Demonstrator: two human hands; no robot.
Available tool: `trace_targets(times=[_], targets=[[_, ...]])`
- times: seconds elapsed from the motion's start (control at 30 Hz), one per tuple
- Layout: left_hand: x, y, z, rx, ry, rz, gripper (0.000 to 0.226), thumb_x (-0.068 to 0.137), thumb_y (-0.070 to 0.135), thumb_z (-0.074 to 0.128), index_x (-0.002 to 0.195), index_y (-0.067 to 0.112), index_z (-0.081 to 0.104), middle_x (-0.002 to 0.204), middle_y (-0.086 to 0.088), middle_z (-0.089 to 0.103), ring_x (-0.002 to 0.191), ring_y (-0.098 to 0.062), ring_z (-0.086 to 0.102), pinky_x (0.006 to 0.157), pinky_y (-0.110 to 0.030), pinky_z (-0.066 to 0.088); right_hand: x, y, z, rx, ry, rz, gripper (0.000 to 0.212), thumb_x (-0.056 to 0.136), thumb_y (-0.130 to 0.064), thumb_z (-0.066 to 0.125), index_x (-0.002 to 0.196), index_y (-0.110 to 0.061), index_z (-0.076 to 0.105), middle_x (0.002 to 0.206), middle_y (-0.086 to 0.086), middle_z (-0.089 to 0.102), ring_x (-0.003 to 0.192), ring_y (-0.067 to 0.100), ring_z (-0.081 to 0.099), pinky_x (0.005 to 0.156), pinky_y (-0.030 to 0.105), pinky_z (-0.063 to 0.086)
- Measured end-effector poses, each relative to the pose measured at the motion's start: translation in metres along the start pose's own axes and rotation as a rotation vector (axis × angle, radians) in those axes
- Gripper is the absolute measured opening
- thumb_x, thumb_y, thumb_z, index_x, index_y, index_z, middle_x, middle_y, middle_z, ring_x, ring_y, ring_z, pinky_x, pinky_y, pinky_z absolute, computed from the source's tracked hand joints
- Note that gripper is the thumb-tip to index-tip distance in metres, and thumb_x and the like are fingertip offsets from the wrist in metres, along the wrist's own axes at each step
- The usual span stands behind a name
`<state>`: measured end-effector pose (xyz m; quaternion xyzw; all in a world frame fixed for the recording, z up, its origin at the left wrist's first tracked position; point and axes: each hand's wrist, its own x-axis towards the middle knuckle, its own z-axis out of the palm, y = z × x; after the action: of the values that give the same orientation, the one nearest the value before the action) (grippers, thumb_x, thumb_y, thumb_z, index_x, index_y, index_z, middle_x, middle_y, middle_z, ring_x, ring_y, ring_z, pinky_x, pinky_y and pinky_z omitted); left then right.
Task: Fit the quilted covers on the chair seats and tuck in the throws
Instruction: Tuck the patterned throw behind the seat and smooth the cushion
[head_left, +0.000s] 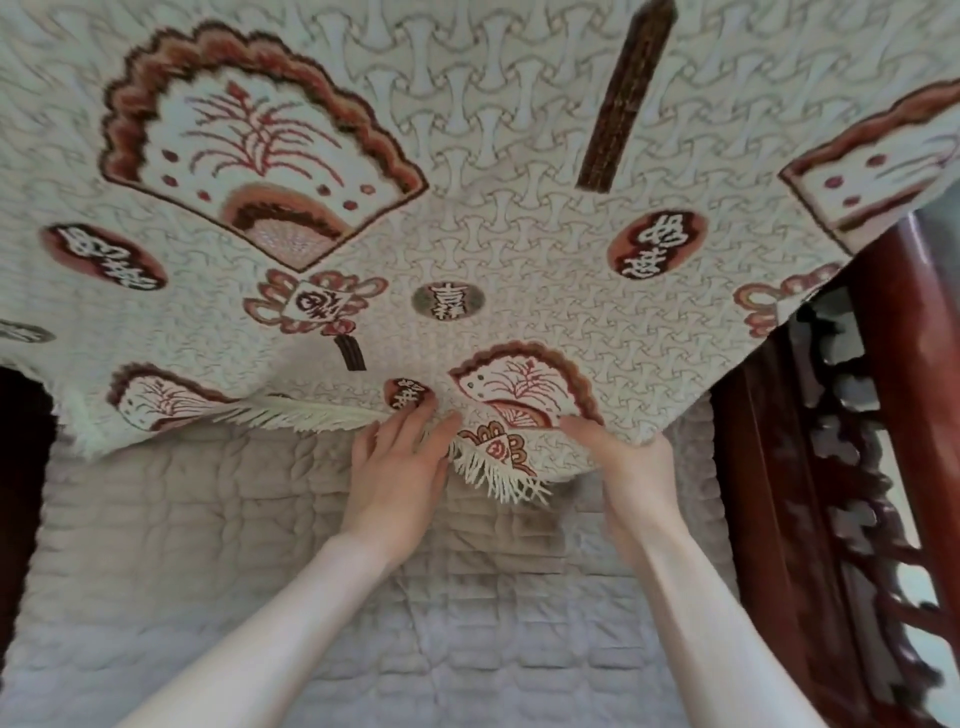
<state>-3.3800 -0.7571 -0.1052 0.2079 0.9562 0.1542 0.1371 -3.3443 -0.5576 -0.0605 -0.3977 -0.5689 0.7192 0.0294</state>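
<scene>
A cream throw (467, 208) with red-brown fan and knot patterns and a white fringe hangs down the chair back and fills the upper view. Its fringed lower edge (493, 473) meets a beige quilted seat cover (311, 597) spread over the seat. My left hand (400, 467) lies with straight fingers pressing the throw's lower edge at the back of the seat. My right hand (628, 467) grips a fold of the throw's edge, its fingertips hidden under the cloth.
A dark red carved wooden armrest (831, 493) with openwork stands along the right side. A dark gap (21, 467) shows at the left edge beside the seat.
</scene>
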Motion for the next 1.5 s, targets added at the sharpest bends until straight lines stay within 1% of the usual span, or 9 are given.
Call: trace_targets(times=[0.13, 0.33, 0.5, 0.63, 0.73, 0.87, 1.0, 1.2, 1.5], targets=[[-0.002, 0.008, 0.001, 0.043, -0.061, 0.021, 0.050, 0.078, 0.017, 0.079, 0.125, 0.023, 0.063, 0.132, -0.012, 0.059, 0.117, -0.035, 0.058, 0.097, -0.056, 0.039, -0.012, 0.001, -0.023, 0.047, 0.185, -0.030, 0.027, 0.075, 0.004, 0.075, 0.089, -0.018, 0.071, 0.096, -0.007, 0.075, 0.098, 0.013, 0.069, 0.091, 0.034, 0.050], [0.016, 0.014, -0.003, 0.103, -0.236, -0.095, 0.053, 0.103, 0.048, 0.021, 0.153, 0.040, 0.007, 0.163, 0.006, -0.005, 0.149, -0.020, 0.003, 0.116, -0.048, -0.006, 0.009, 0.008, -0.041, -0.523, 0.388, -0.110, 0.052, 0.080, -0.022, 0.078, 0.114, -0.005, 0.043, 0.111, 0.010, 0.054, 0.109, 0.029, 0.054, 0.078, 0.024, 0.033], [0.008, 0.009, 0.005, 0.079, -0.166, -0.082, 0.060, 0.096, 0.059, 0.012, 0.151, 0.038, 0.022, 0.163, 0.004, 0.004, 0.149, -0.019, 0.004, 0.116, -0.045, -0.006, 0.008, 0.018, -0.037, -0.916, 0.448, -0.175, 0.075, 0.082, -0.029, 0.075, 0.140, 0.001, 0.037, 0.140, 0.021, 0.040, 0.128, 0.040, 0.037, 0.100, 0.048, 0.031], [0.006, 0.013, 0.002, 0.123, -0.227, -0.072, 0.069, 0.089, 0.061, 0.000, 0.152, 0.039, 0.017, 0.163, 0.004, 0.000, 0.149, -0.020, -0.002, 0.115, -0.045, -0.008, -0.011, 0.039, -0.033, -1.158, 0.056, -0.501, 0.045, 0.085, -0.034, 0.049, 0.121, -0.009, 0.062, 0.130, 0.012, 0.059, 0.119, 0.034, 0.054, 0.096, 0.044, 0.038], [0.031, 0.017, -0.003, 0.153, -0.260, -0.075, 0.054, 0.102, 0.053, 0.014, 0.153, 0.040, 0.004, 0.163, 0.004, -0.007, 0.149, -0.021, -0.010, 0.115, -0.050, -0.011, 0.018, 0.037, -0.030, -1.350, -0.117, -0.460, 0.062, 0.089, -0.044, 0.037, 0.144, -0.016, 0.044, 0.155, 0.005, 0.035, 0.143, 0.024, 0.029, 0.112, 0.038, 0.015], [0.043, 0.020, 0.000, 0.175, -0.233, -0.070, 0.057, 0.100, 0.053, 0.007, 0.154, 0.035, 0.003, 0.163, -0.001, 0.001, 0.149, -0.025, -0.003, 0.115, -0.052, -0.010, 0.057, 0.016, -0.029, -1.484, -0.142, -0.414, 0.059, 0.101, -0.045, 0.032, 0.154, -0.023, 0.018, 0.162, -0.002, 0.012, 0.150, 0.021, 0.001, 0.116, 0.038, -0.003], [0.020, 0.034, 0.011, 0.183, -0.250, 0.028, 0.070, 0.090, 0.054, -0.003, 0.154, 0.032, 0.015, 0.163, -0.001, 0.001, 0.149, -0.024, -0.002, 0.115, -0.051, -0.006, 0.038, 0.026, -0.027, -1.542, -0.158, -0.576, 0.060, 0.095, -0.045, 0.032, 0.144, -0.011, 0.044, 0.153, 0.009, 0.038, 0.142, 0.027, 0.032, 0.111, 0.039, 0.009], [0.058, 0.032, 0.009, 0.174, -0.275, -0.044, 0.052, 0.103, 0.047, 0.014, 0.153, 0.037, 0.009, 0.163, 0.003, 0.003, 0.148, -0.029, 0.002, 0.116, -0.059, -0.004, 0.069, 0.012, -0.029, -1.647, -0.317, -0.396, 0.059, 0.101, -0.050, 0.019, 0.155, -0.030, 0.007, 0.163, -0.008, 0.002, 0.149, 0.016, -0.005, 0.117, 0.044, -0.007], [0.046, 0.026, 0.016, 0.183, -0.278, -0.081, 0.059, 0.098, 0.054, 0.003, 0.151, 0.033, -0.016, 0.163, 0.005, -0.004, 0.149, -0.025, -0.008, 0.115, -0.057, -0.004, 0.058, 0.027, -0.031, -1.662, -0.239, -0.435, 0.070, 0.093, -0.056, 0.013, 0.155, -0.023, 0.015, 0.162, -0.001, 0.015, 0.149, 0.029, 0.008, 0.116, 0.045, -0.005]])
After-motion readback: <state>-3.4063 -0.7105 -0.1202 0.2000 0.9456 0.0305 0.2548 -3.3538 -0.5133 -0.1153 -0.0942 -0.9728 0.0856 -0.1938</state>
